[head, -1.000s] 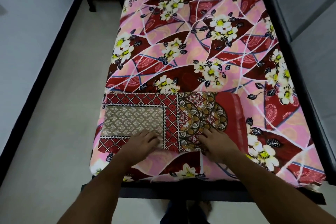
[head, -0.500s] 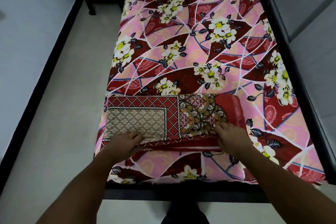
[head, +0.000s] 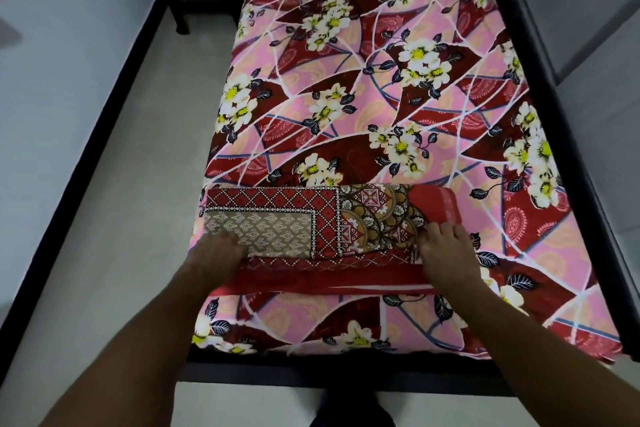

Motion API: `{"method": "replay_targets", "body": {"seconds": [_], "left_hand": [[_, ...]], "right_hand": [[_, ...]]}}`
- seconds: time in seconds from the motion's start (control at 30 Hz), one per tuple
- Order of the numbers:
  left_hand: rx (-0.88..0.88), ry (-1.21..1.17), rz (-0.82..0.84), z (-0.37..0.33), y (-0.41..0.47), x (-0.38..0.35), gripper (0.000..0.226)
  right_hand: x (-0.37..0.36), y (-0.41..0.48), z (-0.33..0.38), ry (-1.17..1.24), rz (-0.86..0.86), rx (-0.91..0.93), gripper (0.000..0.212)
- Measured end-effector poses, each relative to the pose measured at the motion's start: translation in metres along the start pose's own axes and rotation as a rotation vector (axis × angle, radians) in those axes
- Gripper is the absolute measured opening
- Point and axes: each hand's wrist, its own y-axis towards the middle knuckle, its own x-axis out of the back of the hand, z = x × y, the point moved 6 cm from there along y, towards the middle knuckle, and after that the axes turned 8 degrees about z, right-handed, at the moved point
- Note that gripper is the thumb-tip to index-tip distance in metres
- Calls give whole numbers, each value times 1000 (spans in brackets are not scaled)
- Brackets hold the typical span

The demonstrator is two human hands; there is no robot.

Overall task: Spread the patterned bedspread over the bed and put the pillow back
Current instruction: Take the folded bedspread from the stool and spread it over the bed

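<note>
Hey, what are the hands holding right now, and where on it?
The folded bedspread, along its near edge: left hand at the left end, right hand at the right end.

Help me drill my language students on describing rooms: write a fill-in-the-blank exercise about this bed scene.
1. The left hand and the right hand both touch the folded ____.
2. It lies on a pink and maroon sheet printed with white and yellow ____.
3. The bed frame is coloured ____.

Missing words: bedspread; flowers; black.
</note>
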Motion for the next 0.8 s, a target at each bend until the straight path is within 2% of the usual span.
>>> {"method": "replay_targets", "body": {"seconds": [0.07, 0.17, 0.3, 0.43, 0.5, 0.57, 0.7, 0.8], "left_hand": [[143, -23, -58, 11, -1, 22, 22], [362, -157, -37, 19, 2, 44, 9], [408, -266, 82, 7, 22, 45, 19], [523, -472, 150, 12, 32, 51, 23], [584, -607, 57, 29, 38, 70, 24], [630, -662, -123, 56, 46, 102, 25], [725, -806, -505, 114, 60, 175, 20], [758, -941, -631, 139, 63, 209, 37]], "right_hand": [[7, 5, -8, 124, 58, -127, 20], [21, 16, -14, 443, -38, -284, 17], [22, 32, -22, 726, -72, -364, 22], [18, 40, -25, 796, -51, -402, 24], [31, 54, -33, 839, -109, -405, 26], [58, 76, -50, 908, -214, -407, 27], [131, 115, -95, 1025, -551, -437, 32], [168, 134, -108, 1004, -597, -417, 44]]}}
